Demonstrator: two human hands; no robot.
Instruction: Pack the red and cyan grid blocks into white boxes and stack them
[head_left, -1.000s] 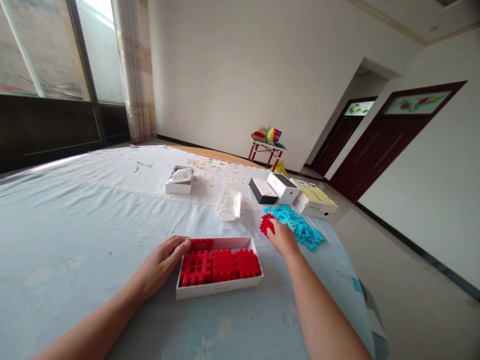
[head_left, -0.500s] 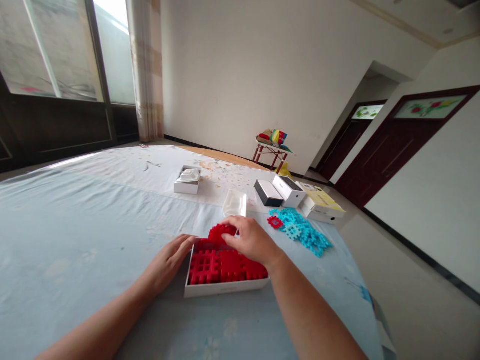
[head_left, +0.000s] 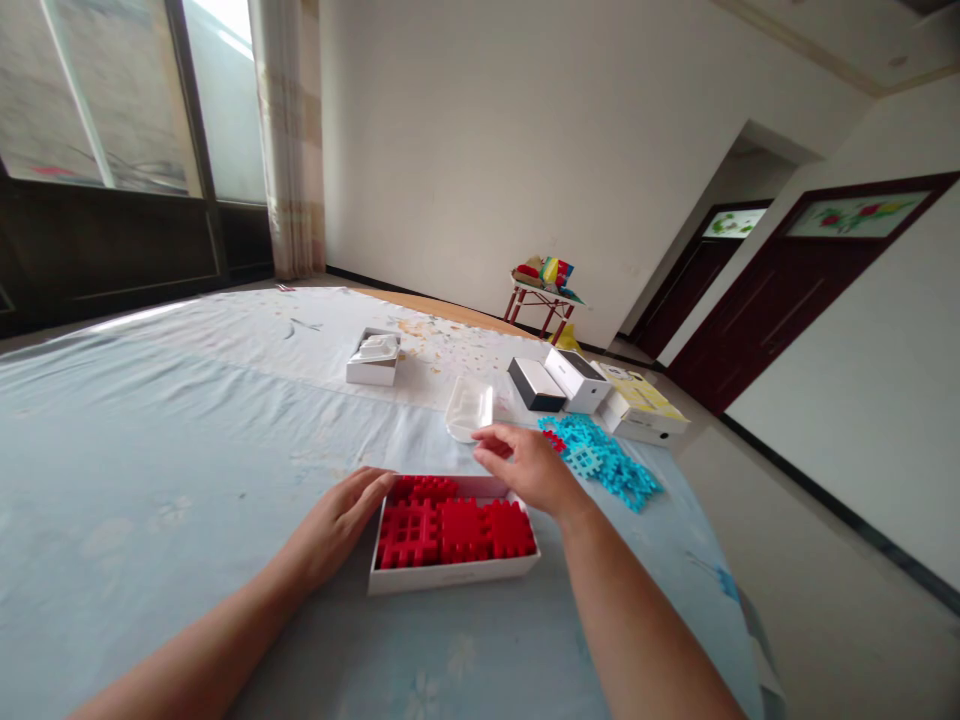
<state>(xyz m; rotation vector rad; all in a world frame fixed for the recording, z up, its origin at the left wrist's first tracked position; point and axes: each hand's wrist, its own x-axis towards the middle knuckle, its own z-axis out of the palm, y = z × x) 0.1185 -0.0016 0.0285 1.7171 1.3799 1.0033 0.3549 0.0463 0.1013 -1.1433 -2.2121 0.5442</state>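
In front of me a shallow white box (head_left: pixel 454 578) holds several red interlocking plastic blocks (head_left: pixel 463 530), square with notched edges. My left hand (head_left: pixel 346 520) rests at the box's left side, its fingers stretched along the far left corner. Above the far right part of the box hovers my right hand (head_left: pixel 531 468), fingers apart and nothing in them. A heap of blue interlocking blocks (head_left: pixel 611 465) lies to the right, and one red block (head_left: pixel 553 441) at its left edge is partly covered by my right hand.
Beyond the box lies a clear plastic tray (head_left: pixel 469 405). A small white box (head_left: pixel 373 368) stands farther left. At the right are a black-and-white box (head_left: pixel 535 385), a white phone box (head_left: pixel 577 380) and a yellow-topped box (head_left: pixel 643 400). A cloth (head_left: pixel 187 450) covers the round table.
My right hand has let go of a red block, which now lies in the box's far left part, and has moved right. My left hand has stayed at the box.
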